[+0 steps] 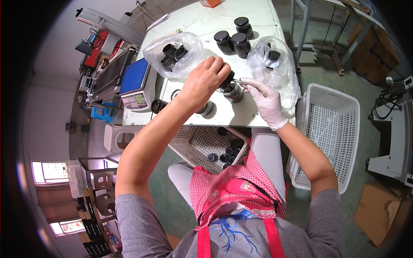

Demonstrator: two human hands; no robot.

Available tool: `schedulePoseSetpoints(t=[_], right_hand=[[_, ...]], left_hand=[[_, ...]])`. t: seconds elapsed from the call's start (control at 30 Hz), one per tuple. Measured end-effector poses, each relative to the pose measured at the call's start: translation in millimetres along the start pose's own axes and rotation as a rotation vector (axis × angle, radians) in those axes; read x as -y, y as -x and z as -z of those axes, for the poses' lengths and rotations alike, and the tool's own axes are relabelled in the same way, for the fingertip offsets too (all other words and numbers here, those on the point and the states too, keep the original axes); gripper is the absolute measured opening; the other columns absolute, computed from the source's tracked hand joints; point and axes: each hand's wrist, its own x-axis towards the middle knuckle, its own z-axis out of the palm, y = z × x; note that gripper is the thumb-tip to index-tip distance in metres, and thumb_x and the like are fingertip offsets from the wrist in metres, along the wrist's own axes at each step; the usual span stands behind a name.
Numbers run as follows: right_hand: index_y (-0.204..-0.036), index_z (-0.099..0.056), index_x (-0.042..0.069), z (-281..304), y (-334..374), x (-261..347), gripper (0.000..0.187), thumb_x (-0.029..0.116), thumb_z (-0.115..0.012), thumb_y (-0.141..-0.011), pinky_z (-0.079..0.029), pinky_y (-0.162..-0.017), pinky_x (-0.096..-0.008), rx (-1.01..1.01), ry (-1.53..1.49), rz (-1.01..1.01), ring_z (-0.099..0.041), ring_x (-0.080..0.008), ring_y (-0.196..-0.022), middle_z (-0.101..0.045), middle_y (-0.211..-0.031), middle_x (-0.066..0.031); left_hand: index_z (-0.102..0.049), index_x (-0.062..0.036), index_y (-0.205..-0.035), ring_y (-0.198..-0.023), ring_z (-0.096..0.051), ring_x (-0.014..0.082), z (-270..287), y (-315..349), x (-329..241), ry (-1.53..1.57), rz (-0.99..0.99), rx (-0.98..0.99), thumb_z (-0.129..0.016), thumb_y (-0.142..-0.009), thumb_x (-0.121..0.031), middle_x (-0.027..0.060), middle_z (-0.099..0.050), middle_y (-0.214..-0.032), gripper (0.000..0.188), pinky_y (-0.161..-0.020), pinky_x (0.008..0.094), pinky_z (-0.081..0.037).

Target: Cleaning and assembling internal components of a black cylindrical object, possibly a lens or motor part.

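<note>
My bare left hand [203, 81] is closed on a small black jar [227, 81], tilted just above a dark glass jar [233, 93] on the white table. I cannot tell whether the two touch. Gloved in white, my right hand [264, 101] pinches a thin metal tool [237, 80] that looks like tweezers. Its tip reaches the black jar in my left hand. Under my left wrist stands another jar [205, 109], partly hidden by the arm. Another dark jar [158, 105] lies on its side near the table's left edge.
Several black-lidded jars [240, 43] stand toward the back. Clear plastic bags [187, 43] hold dark jars on the left and right. A scale with a blue top [134, 76] is at the left. A white basket [195, 148] with black pieces sits below; another basket [350, 142] stands right.
</note>
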Motion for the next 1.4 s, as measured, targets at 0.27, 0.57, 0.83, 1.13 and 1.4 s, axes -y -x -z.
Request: schedulePoseSetpoints(t=[0.27,0.57,0.83,1.13,1.4], right_hand=[[-0.127,-0.071,-0.001,-7.9,-12.0,-4.1,0.025,0.006,-0.06,-0.106,-0.057,-0.09,-0.0275,-0.009,0.095,0.029,-0.072,-0.0141,-0.105,-0.076,-0.117,-0.009],[-0.118,-0.078,0.006,-5.6,-13.8,9.8,0.022,0.008,-0.068,-0.098,-0.058,-0.086,-0.0299,-0.012,0.278,0.028,-0.076,-0.0177,-0.097,-0.079,-0.109,-0.0124],[-0.124,-0.075,0.003,2.9,-3.5,20.7,0.025,0.004,-0.062,-0.103,-0.057,-0.084,-0.0249,0.057,0.274,-0.027,-0.072,-0.0119,-0.097,-0.077,-0.115,-0.0081],[-0.127,-0.072,0.0,-9.1,-7.5,2.2,0.026,0.007,-0.063,-0.105,-0.058,-0.087,-0.0265,-0.01,0.043,-0.015,-0.072,-0.0129,-0.104,-0.076,-0.119,-0.0106],[-0.126,-0.074,0.001,-10.5,-8.3,6.0,0.025,0.006,-0.064,-0.103,-0.055,-0.078,-0.023,-0.02,0.282,-0.025,-0.07,-0.0079,-0.093,-0.079,-0.111,-0.0069]], left_hand=[[-0.053,-0.006,-0.121,-0.119,-0.057,0.0328,3.1,-3.2,-0.8,0.091,0.038,0.042,-0.063,-0.078,0.002,0.0122,-0.054,-0.118,0.045,-0.092,0.0421,-0.056],[-0.054,-0.0061,-0.121,-0.119,-0.058,0.0322,-2.5,0.8,-0.2,0.093,0.027,0.021,-0.064,-0.079,0.0,0.0122,-0.055,-0.12,0.044,-0.092,0.0415,-0.056],[-0.055,-0.0058,-0.115,-0.11,-0.059,0.0284,-5.3,1.2,2.0,0.047,0.008,-0.004,-0.066,-0.081,-0.007,0.0106,-0.057,-0.111,0.035,-0.097,0.0385,-0.052],[-0.054,-0.0062,-0.119,-0.117,-0.058,0.0324,-1.5,-0.2,1.6,0.101,0.064,0.051,-0.064,-0.079,0.001,0.0117,-0.055,-0.116,0.042,-0.09,0.0419,-0.056],[-0.054,-0.0064,-0.121,-0.118,-0.058,0.0323,-2.4,0.6,0.8,0.087,0.055,0.056,-0.063,-0.081,-0.001,0.0118,-0.055,-0.117,0.041,-0.091,0.0421,-0.056]])
